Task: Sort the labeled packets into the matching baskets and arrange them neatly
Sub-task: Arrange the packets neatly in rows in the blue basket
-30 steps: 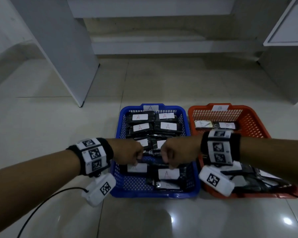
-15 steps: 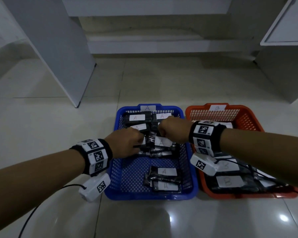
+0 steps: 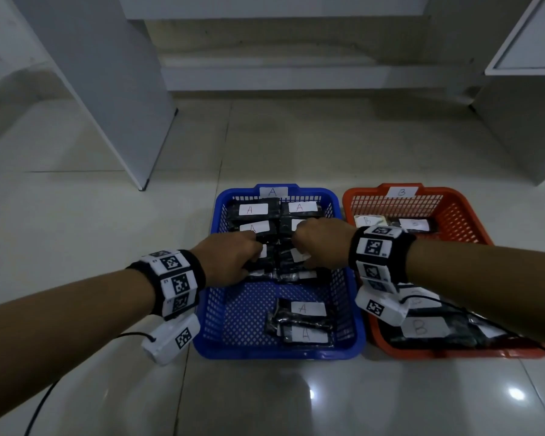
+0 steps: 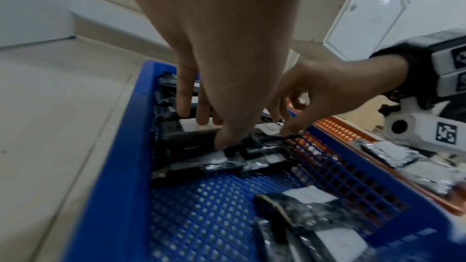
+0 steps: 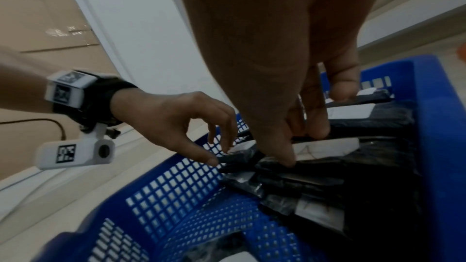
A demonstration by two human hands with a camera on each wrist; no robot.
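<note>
both hands are in the blue basket. the left hand pinches a black packet with bent fingers, and the right hand pinches another packet. the orange basket sits just right.

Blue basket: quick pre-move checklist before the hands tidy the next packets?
1. Blue basket tagged A, visible packets read A: ok.
2. Left hand pinching a packet in the third row: ok.
3. Right hand pinching its neighbour: ok.
4. Back two rows squared up: ok.
5. Two front packets lined up with the rows: not ok, loose and skewed.
6. Orange basket holds only B: cannot tell, partly hidden.
</note>
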